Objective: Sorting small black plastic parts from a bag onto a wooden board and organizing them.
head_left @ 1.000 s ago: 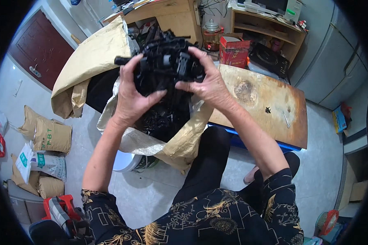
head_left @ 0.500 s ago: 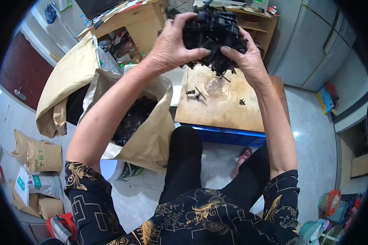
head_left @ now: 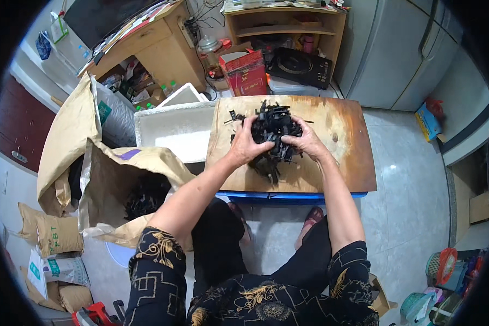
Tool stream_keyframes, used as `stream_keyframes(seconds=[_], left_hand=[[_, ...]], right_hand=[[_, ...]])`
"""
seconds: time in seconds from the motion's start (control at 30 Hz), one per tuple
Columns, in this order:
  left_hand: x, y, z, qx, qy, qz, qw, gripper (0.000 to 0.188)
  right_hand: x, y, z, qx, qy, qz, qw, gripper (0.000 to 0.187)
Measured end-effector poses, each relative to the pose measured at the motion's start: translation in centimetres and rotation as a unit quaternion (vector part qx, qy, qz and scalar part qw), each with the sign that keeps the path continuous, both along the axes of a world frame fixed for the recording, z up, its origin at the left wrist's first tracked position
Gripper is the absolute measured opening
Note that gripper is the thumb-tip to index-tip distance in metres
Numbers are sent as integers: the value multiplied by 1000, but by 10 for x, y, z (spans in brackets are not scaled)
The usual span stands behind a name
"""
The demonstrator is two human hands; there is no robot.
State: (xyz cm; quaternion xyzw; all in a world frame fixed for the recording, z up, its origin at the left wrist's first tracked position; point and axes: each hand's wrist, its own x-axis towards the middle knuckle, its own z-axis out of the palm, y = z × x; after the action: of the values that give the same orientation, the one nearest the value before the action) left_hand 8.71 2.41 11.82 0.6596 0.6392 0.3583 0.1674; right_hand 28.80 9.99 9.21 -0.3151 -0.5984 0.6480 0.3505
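"Which items are the hands handling?"

"Black parts (head_left: 276,126), gathered in a tangled clump. The left hand (head_left: 245,145) is clasping the clump from the left, and the right hand (head_left: 311,143) is clasping it from the right."

"State of the fingers?"

"On both sides they are curling round the clump, with the thumbs pressing on its near face."

"Where is the clump sitting?"

"It is occupying the left half of the wooden worktop (head_left: 339,146), between the hands. Thin pieces are trailing below it toward the near edge; blur is keeping me from telling whether they are hanging or lying. A few pieces are lying apart, just left of the clump."

"And the surroundings?"

"An open paper sack (head_left: 103,179) is standing to the left, holding dark pieces (head_left: 146,200), and the left forearm is crossing in front of its right side. A white foam box (head_left: 186,142) is sitting just beside the worktop. Behind the worktop, a red box (head_left: 245,77) is standing near a black hotplate (head_left: 293,64)."
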Motion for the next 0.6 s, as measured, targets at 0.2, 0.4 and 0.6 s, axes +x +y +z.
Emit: stream_keyframes(seconds=[0.2,0.4,0.6], left_hand=[[-14,7,-38,-105,-3,62,992,87],[-16,21,-53,-142,45,114,982,82],[-23,33,-54,-186,82,120,972,80]], right_hand=[[-13,30,-35,180,-133,-21,974,76],[-5,40,-54,240,-208,-109,942,63],[7,32,-66,239,-302,-161,909,73]])
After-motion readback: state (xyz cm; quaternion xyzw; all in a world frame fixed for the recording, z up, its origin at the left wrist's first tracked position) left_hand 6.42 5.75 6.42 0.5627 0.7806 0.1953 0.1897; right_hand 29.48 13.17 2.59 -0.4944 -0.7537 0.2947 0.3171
